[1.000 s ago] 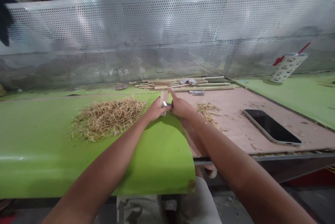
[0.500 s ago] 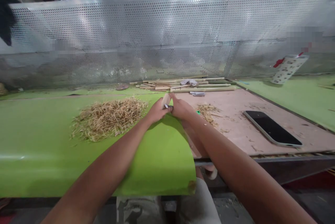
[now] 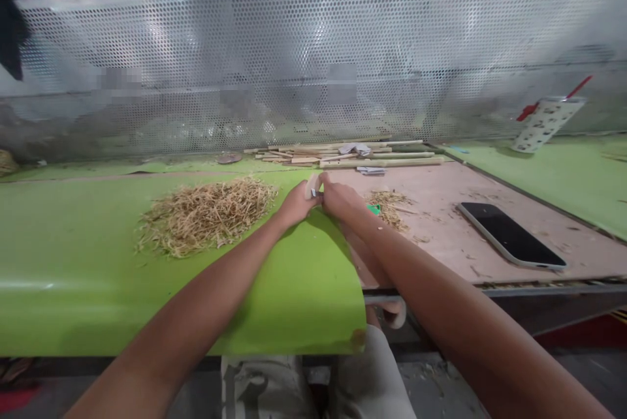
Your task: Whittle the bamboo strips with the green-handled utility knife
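My left hand [image 3: 295, 203] is closed around a pale, flat piece of wood [image 3: 311, 185] that stands up between my hands. My right hand [image 3: 340, 200] meets it from the other side, its fingers wrapped round a small knife [image 3: 314, 193] whose short metal blade lies against the wood. Most of the knife's handle is hidden in the fingers. Both hands are just above the green sheet [image 3: 298, 288]. To the left of them lies a heap of thin wood shavings [image 3: 210, 213]. A small green thing [image 3: 373, 209] shows beside my right wrist.
Bamboo sticks and strips [image 3: 382, 162] with crumpled paper [image 3: 355, 149] lie behind my hands. A phone [image 3: 512, 235] rests on the pinkish board [image 3: 441, 190] at right, near smaller shavings [image 3: 389, 207]. Farther back are a patterned tumbler [image 3: 548, 124] and a perforated metal screen [image 3: 294, 47].
The knife blade has shifted slightly against the wood, and the wood is tilted a little differently. Both hands keep their hold. The whole view has shifted slightly.
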{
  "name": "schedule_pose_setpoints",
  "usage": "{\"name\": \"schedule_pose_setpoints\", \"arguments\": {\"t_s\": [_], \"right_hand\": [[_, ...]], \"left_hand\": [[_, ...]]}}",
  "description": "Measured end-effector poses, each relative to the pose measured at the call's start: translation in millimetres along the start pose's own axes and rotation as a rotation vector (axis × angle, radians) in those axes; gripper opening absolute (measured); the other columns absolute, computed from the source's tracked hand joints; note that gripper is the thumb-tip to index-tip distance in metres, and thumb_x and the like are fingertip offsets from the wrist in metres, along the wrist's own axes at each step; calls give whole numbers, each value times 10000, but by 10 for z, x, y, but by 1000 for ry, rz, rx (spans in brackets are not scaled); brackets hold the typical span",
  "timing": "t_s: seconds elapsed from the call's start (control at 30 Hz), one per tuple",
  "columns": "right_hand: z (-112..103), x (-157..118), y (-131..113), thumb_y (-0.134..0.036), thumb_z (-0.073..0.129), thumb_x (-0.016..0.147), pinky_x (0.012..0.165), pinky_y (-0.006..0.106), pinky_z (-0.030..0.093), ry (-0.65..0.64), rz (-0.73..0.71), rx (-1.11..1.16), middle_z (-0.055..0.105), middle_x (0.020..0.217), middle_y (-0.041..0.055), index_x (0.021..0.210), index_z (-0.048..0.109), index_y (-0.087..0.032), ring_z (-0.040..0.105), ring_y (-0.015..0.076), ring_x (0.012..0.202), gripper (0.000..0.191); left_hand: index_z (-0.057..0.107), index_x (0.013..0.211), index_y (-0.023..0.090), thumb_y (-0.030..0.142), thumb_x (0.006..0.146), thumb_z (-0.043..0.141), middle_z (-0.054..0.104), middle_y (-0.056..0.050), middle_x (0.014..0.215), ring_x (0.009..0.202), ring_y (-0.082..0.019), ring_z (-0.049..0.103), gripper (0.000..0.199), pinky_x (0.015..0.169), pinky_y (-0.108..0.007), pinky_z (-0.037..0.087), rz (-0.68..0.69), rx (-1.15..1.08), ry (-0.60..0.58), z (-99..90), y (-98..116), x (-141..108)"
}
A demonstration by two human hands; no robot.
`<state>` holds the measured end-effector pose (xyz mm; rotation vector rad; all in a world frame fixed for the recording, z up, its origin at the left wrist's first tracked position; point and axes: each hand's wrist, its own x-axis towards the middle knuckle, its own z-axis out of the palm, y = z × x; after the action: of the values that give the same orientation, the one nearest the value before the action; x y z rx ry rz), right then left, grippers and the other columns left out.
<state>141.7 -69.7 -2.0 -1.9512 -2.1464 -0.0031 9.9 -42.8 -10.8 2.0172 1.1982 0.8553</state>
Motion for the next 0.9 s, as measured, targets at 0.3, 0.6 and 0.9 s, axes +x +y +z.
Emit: {"name": "schedule_pose_setpoints", "arguments": {"t_s": [0.3, 0.6, 0.9], "right_hand": [[-9, 50, 9, -250, 393, 890, 669, 328, 430, 53, 10, 66, 680, 964, 146, 1263, 420, -193, 648, 284, 874, 378], [-23, 70, 118, -249, 424, 865, 617, 305, 406, 170, 80, 122, 679, 901, 116, 1247, 440, -223, 643, 279, 804, 383], [-21, 44, 155, -291, 465, 850, 618, 294, 412, 169, -36, 142, 694, 872, 109, 1359, 348, -207, 640, 267, 764, 529]], "left_hand": [[549, 885, 150, 328, 792, 581, 564, 8, 641, 388, -77, 464, 203, 402, -216, 374, -22, -65, 36, 6, -9, 6], [532, 1068, 147, 286, 800, 579, 608, -28, 772, 430, -75, 512, 306, 415, -214, 410, -23, -172, 10, -57, -67, 33], [500, 1067, 165, 190, 763, 611, 596, -25, 748, 480, -91, 550, 325, 446, -207, 425, -69, -208, -15, -153, 30, -8]]}}
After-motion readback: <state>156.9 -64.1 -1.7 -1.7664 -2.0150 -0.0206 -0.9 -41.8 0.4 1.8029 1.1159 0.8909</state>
